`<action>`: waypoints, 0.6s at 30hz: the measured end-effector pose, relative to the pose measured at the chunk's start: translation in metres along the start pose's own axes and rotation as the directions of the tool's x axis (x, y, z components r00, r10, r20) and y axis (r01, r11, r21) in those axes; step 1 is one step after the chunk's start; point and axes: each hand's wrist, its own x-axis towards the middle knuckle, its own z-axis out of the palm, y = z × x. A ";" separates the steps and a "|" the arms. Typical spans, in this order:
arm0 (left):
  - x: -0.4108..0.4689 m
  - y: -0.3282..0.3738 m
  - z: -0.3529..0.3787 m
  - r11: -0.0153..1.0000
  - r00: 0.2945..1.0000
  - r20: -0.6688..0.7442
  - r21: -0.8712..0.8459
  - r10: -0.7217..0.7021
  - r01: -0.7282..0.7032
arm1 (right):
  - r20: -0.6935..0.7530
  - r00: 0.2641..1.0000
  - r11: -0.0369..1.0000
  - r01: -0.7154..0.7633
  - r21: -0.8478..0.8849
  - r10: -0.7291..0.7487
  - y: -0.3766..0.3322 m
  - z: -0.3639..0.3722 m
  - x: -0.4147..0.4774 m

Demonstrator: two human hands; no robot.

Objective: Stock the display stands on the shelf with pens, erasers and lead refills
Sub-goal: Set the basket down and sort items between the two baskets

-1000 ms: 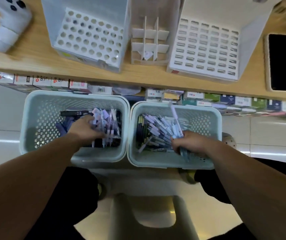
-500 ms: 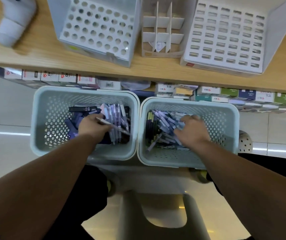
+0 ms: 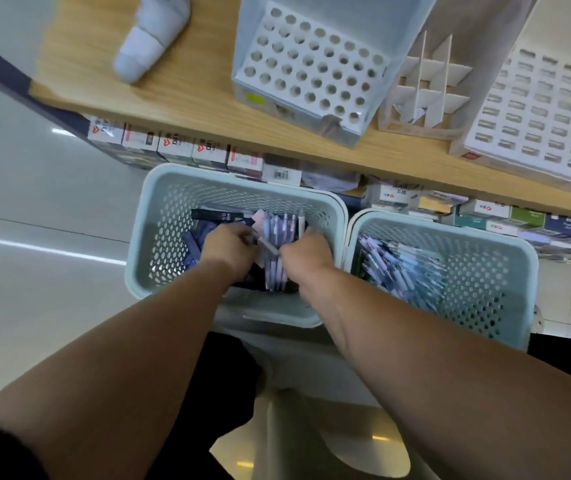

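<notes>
Two pale green perforated baskets stand below the wooden shelf (image 3: 190,95). Both of my hands are in the left basket (image 3: 235,184). My left hand (image 3: 228,249) pinches one end of a light purple pen (image 3: 266,246). My right hand (image 3: 306,258) has its fingers curled over the pen's other end, above a row of purple pens (image 3: 284,226). A black lead refill box (image 3: 214,214) lies at the basket's back. The right basket (image 3: 478,271) holds several more pens (image 3: 398,265). On the shelf stand a round-hole stand (image 3: 311,71), a divider stand (image 3: 426,91) and a slotted stand (image 3: 536,119), with nothing in them.
A white rounded object (image 3: 152,39) lies on the shelf's left end. Rows of small boxed goods (image 3: 180,150) fill the level under the shelf, behind the baskets. A pale stool (image 3: 311,427) is below the baskets, between my legs.
My right hand left the right basket and crossed into the left one, meeting the pen my left hand lifted. The view swung left and tilted.
</notes>
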 end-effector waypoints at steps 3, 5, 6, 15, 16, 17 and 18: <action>-0.002 -0.008 -0.043 0.942 0.932 -0.229 0.250 0.282 -0.224 | -0.038 0.996 0.997 -0.079 -0.003 0.079 0.000 0.018 0.013; -0.004 -0.019 -0.066 0.913 0.822 -0.419 0.299 0.387 -0.277 | -0.075 0.993 0.996 -0.086 0.026 0.088 0.003 0.030 0.018; -0.007 -0.023 -0.072 0.890 0.776 -0.451 0.334 0.441 -0.312 | -0.090 0.993 0.997 -0.075 0.015 0.076 0.005 0.035 0.020; -0.010 -0.044 -0.083 0.925 0.744 -0.593 0.369 0.307 -0.087 | -0.151 0.984 0.904 0.017 -0.428 -0.090 0.010 0.051 0.032; -0.007 -0.046 -0.086 0.950 0.760 -0.601 0.306 0.247 -0.067 | -0.133 0.987 0.898 0.027 -0.438 -0.095 0.009 0.049 0.033; -0.004 -0.046 -0.087 0.969 0.774 -0.604 0.242 0.189 -0.048 | -0.109 0.989 0.885 0.039 -0.465 -0.100 0.007 0.048 0.034; -0.003 -0.045 -0.086 0.978 0.783 -0.602 0.204 0.159 -0.042 | -0.082 0.991 0.865 0.054 -0.499 -0.109 0.006 0.048 0.035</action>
